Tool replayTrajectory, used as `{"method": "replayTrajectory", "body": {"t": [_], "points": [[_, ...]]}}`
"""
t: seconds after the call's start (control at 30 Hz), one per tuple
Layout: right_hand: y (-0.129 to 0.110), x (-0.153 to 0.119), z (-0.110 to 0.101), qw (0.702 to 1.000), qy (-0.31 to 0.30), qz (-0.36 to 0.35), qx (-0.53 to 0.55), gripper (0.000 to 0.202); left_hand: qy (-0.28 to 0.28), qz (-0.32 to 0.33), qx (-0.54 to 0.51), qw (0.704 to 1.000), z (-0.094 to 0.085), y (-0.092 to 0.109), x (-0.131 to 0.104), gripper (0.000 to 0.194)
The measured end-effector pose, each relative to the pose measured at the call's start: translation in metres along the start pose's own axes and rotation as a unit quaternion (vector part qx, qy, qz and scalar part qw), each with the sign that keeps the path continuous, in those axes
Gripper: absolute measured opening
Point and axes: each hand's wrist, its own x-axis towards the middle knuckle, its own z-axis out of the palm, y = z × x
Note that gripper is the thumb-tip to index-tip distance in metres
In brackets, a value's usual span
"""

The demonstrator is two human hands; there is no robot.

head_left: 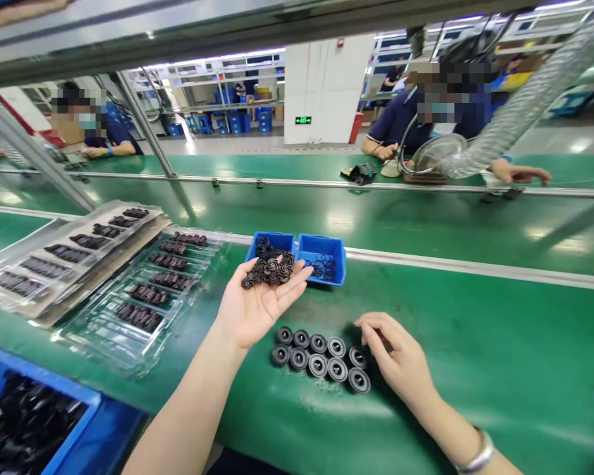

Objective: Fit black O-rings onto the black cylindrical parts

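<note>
My left hand (255,307) is palm up, cradling a heap of small black swirl-shaped parts (270,270). Just behind it, a small blue bin (273,236) has more dark parts inside. Its neighbour, another blue bin (339,264), contains thin black rings (321,265). On the green bench, round black cup-like parts (317,365) stand in two rows. Beside the right end of these rows hovers my right hand (393,349), its fingers loosely bent and the thumb a little apart. Nothing shows in it, though its fingertips are partly hidden.
A clear plastic tray (106,328) with dark parts lies left, next to stacked trays (54,264). A large blue crate (74,422) of black parts is at the lower left. A metal rail and flexible duct (529,99) cross above. Co-workers sit across the bench.
</note>
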Motion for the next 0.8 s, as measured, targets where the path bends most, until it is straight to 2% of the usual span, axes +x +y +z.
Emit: {"method": "replayTrajectory", "body": {"t": [0.13, 0.33, 0.57, 0.8], "points": [[-0.001, 0.0, 0.0, 1.0, -0.012, 0.018, 0.016, 0.02, 0.026, -0.018, -0.011, 0.999, -0.009, -0.011, 0.009, 0.065], [-0.002, 0.001, -0.001, 0.999, -0.028, 0.027, 0.03, 0.018, 0.061, 0.007, -0.015, 0.998, -0.025, -0.011, 0.013, 0.058], [0.001, 0.001, -0.001, 0.998, -0.036, 0.04, 0.015, 0.017, 0.089, 0.006, -0.013, 0.996, -0.028, -0.014, 0.014, 0.041], [0.005, -0.003, -0.002, 0.996, -0.047, 0.066, 0.022, 0.016, 0.092, 0.002, -0.007, 0.996, -0.027, -0.015, 0.015, 0.047]]}}
